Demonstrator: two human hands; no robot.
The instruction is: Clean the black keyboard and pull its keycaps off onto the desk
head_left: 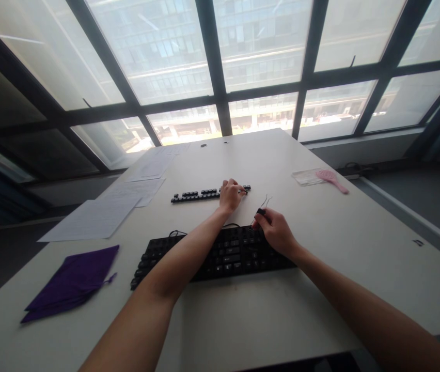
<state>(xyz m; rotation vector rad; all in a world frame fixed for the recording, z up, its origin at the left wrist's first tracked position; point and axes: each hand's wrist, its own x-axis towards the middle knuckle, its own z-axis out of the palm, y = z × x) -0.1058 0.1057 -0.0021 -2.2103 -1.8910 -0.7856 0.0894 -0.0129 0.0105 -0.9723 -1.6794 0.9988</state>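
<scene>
Past the keyboard, my left hand (pixel 230 195) is over the right part of a row of loose black keycaps (pixel 194 197). Its thumb and fingers are pinched at a black keycap (pixel 245 191); the hand covers part of the row. Over the right part of the black keyboard (pixel 232 257), my right hand (pixel 276 231) is closed around a keycap puller (pixel 261 211) with a dark grip. The puller's thin wire prongs point up and away from me. My left forearm crosses above the keyboard and hides many of its keys.
Sheets of paper (pixel 92 219) lie along the left side of the white table (pixel 220 320), with a purple drawstring pouch (pixel 71 281) nearer me. To the right, a pink hairbrush (pixel 330 179) rests partly on a clear plastic bag (pixel 305 177). Windows stand beyond the table.
</scene>
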